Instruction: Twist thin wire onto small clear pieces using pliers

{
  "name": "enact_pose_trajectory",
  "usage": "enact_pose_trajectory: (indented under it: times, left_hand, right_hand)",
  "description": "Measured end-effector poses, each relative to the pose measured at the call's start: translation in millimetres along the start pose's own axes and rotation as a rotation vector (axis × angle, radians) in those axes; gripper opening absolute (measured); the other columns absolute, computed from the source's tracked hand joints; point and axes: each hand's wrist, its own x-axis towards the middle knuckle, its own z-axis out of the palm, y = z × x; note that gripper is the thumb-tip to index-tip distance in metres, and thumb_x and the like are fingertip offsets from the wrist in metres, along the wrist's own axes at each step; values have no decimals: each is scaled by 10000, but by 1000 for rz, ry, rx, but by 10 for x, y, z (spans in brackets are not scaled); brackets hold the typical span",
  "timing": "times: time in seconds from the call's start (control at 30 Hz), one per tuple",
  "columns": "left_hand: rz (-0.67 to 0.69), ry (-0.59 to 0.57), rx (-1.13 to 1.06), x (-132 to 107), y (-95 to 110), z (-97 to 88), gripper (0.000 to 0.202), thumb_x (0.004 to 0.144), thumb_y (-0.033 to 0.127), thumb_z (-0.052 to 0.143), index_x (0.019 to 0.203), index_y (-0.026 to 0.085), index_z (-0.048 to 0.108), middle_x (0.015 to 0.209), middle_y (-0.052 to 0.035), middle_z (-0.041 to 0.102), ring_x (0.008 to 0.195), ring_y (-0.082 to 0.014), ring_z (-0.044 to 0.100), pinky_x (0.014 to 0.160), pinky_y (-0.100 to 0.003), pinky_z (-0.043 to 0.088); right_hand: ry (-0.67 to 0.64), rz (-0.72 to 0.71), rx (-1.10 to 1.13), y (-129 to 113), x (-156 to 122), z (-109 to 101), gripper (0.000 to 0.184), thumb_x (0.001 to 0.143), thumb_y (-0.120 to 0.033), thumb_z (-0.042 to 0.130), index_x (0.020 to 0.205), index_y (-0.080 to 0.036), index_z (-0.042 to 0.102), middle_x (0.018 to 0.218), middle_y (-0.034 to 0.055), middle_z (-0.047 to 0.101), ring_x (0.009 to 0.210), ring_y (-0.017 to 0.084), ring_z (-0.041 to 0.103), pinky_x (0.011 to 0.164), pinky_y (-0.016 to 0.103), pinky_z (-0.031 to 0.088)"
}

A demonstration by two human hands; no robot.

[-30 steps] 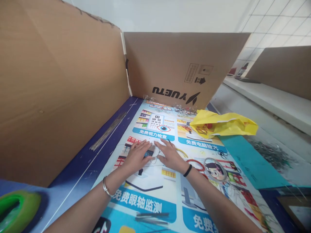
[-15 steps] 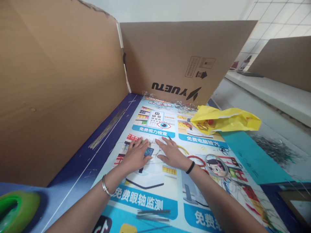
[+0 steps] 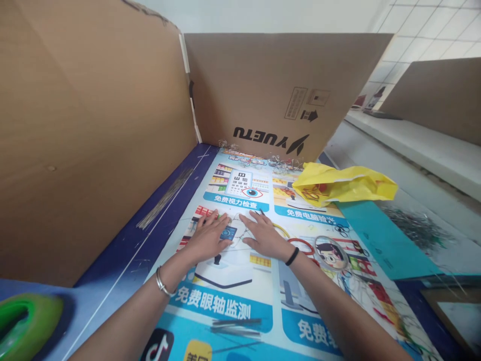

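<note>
Left hand (image 3: 206, 236) and right hand (image 3: 266, 234), head view: both palm-down, fingers loosely spread, gripping nothing visible, thin grey bent wire (image 3: 245, 232) between them on white-and-blue printed poster (image 3: 276, 286); light, even fingertip pressure probably steadies it best.

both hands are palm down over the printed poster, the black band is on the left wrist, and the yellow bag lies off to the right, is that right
Not quite: the black band is on the wrist of the right hand, as the head view shows. The left hand has a silver bangle at its wrist instead.
</note>
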Motion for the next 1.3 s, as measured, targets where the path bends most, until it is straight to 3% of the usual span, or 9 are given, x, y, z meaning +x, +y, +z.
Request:
enact_pose_trajectory:
  times: [0.17,0.3,0.47,0.53,0.63,0.77,0.87,1.13,1.3]
  left_hand:
    - [16,7,-12,7,8,30,610,807,452,465,1362,252,307,1434,-53,311,1355,-266,123,1066,-494,90]
    - [23,17,-32,-8,16,-86,628,805,473,465,1366,247,295,1446,-61,284,1354,-250,133,1072,-481,97]
    - [-51,204,-24,-41,-22,-411,514,871,374,372,1340,165,345,1457,-113,240,1348,-230,166,1072,-433,178]
    - [-17,267,-48,-26,15,-451,483,892,319,324,1336,130,347,1450,-132,252,1340,-208,199,1069,-383,217]
    - [57,212,-46,48,177,-316,475,902,309,291,1343,139,339,1445,-121,270,1339,-201,201,1067,-383,224]
    - [138,19,40,197,448,9,573,868,492,318,1385,252,257,1476,-40,205,1357,-271,99,1065,-492,136]
    - [151,-48,88,270,539,152,634,844,594,239,1393,278,232,1480,-28,194,1353,-305,78,1054,-522,96]
    - [151,27,82,226,522,189,628,832,609,247,1371,290,290,1470,-24,230,1346,-307,117,1051,-514,98]
    - [144,103,-110,233,465,111,528,876,497,287,1343,259,347,1421,-38,340,1333,-230,214,1065,-468,154]
  right_hand:
    - [38,5,75,-22,-3,-17,650,827,-418,458,1402,-231,217,1420,34,322,1332,226,180,1076,458,118]
    - [72,-4,158,12,-16,-91,631,819,-422,472,1385,-244,259,1412,47,336,1325,223,210,1063,462,161]
    - [220,93,215,136,-52,-230,496,849,-341,414,1320,-186,390,1315,81,465,1237,199,374,1005,368,315]
    - [239,146,203,169,-77,-275,464,847,-307,412,1290,-172,432,1257,83,519,1169,194,445,971,335,357]
    - [210,206,136,174,-138,-324,420,832,-255,422,1237,-167,489,1225,79,545,1134,208,470,949,328,370]
    - [184,237,97,151,-276,-340,390,814,-225,441,1188,-155,525,1206,88,558,1124,221,477,931,327,374]
    - [188,232,107,149,-404,-307,389,815,-250,452,1186,-161,526,1214,93,551,1124,218,476,929,326,372]
    - [242,196,145,16,-566,-236,330,829,-252,435,1118,-163,567,1134,79,605,1070,198,521,919,317,386]
    - [300,206,134,-159,-714,-240,310,836,-253,432,1092,-183,591,1154,64,599,1078,178,524,921,286,384]
